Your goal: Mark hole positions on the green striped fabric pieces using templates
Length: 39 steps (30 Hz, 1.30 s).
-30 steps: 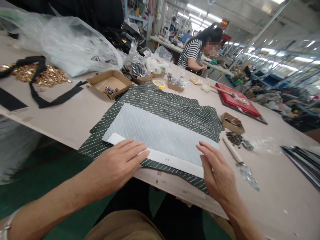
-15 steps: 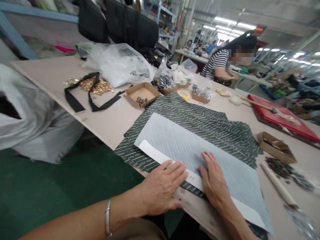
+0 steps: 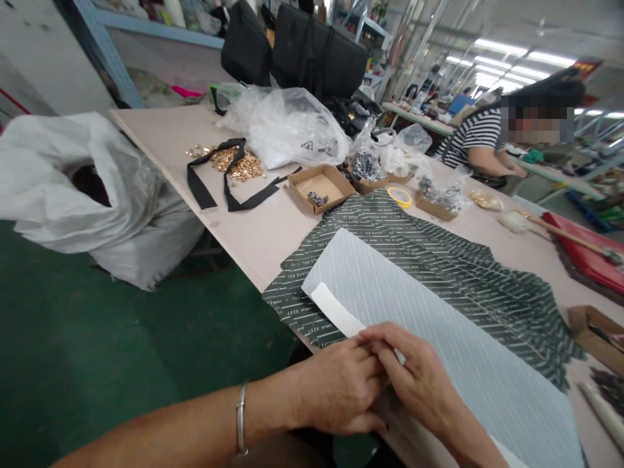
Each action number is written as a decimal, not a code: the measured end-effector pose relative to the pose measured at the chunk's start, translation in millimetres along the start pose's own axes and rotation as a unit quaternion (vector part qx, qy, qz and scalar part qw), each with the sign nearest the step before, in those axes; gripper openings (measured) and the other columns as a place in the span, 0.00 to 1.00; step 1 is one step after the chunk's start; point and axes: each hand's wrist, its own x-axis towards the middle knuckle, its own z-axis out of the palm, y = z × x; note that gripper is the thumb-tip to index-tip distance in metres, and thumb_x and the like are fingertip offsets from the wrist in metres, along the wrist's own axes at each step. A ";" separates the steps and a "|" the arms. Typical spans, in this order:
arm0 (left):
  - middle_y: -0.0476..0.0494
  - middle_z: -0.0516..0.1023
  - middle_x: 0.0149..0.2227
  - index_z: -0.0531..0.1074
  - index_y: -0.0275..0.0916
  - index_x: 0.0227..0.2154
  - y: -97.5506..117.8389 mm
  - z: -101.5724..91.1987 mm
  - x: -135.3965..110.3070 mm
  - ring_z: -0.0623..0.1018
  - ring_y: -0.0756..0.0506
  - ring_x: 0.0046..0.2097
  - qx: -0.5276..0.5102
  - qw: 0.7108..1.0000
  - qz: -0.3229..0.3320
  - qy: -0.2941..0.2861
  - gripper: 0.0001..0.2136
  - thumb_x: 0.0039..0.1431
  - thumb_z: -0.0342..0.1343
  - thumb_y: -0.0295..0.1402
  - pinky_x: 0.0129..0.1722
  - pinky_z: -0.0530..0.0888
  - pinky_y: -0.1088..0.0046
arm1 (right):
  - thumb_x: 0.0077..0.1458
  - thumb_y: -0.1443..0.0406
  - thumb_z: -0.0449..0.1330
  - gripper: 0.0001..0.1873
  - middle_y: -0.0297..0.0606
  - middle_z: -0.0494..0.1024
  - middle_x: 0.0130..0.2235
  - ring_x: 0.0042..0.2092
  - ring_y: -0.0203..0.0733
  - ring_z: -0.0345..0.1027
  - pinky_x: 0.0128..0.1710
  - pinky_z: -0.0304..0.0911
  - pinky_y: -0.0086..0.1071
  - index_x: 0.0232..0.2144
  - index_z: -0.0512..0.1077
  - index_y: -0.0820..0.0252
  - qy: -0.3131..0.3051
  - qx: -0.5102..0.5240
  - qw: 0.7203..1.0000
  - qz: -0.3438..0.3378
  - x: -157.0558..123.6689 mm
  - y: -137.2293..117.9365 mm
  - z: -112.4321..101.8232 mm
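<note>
My left hand (image 3: 341,388) has its fingers bent and pressed together at the near edge of a long white strip (image 3: 334,309). What its fingertips hold is hidden under my right hand (image 3: 414,370). The right thumb and forefinger close together at the strip, partly over the left fingertips, and a bit of white shows between them. The strip lies along the near side of a pale grey-blue sheet (image 3: 439,325) with faint diagonal lines. Under the sheet is dark green fabric (image 3: 439,247) printed with white lettering and stripes.
On the table (image 3: 244,240) are black straps (image 3: 253,198), gold metal pieces (image 3: 238,164), a cardboard box (image 3: 319,185), yellow tape (image 3: 400,197) and clear plastic bags (image 3: 297,127). A white sack (image 3: 141,227) stands left. A person in a striped shirt (image 3: 475,133) works beyond.
My hands, flat and apart on the strip and sheet before, have come together at the strip's edge with fingers bent. The view has swung left, so everything appears farther right.
</note>
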 end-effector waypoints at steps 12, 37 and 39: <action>0.40 0.80 0.46 0.74 0.34 0.45 -18.6 -49.3 -58.4 0.76 0.41 0.55 0.038 0.980 -0.077 0.182 0.08 0.65 0.53 0.24 0.62 0.71 0.60 | 0.58 0.66 0.62 0.08 0.37 0.78 0.42 0.42 0.42 0.74 0.43 0.70 0.35 0.41 0.76 0.55 -0.053 -0.021 0.998 0.013 -0.1 -10.3 10.5; 0.52 0.78 0.34 0.75 0.42 0.36 -48.2 -62.8 -74.7 0.75 0.47 0.41 -0.042 0.862 -0.433 0.262 0.05 0.61 0.59 0.26 0.46 0.68 0.66 | 0.67 0.61 0.54 0.19 0.40 0.72 0.43 0.35 0.43 0.74 0.34 0.71 0.38 0.58 0.66 0.53 -0.072 -0.238 0.968 -0.019 13.8 -23.9 27.3; 0.52 0.77 0.33 0.75 0.42 0.35 -48.4 -62.5 -74.2 0.75 0.47 0.40 -0.046 0.856 -0.440 0.266 0.04 0.60 0.59 0.26 0.45 0.69 0.67 | 0.68 0.61 0.54 0.20 0.40 0.72 0.43 0.36 0.43 0.73 0.35 0.70 0.37 0.60 0.65 0.52 -0.065 -0.234 0.970 -0.016 13.9 -23.2 27.9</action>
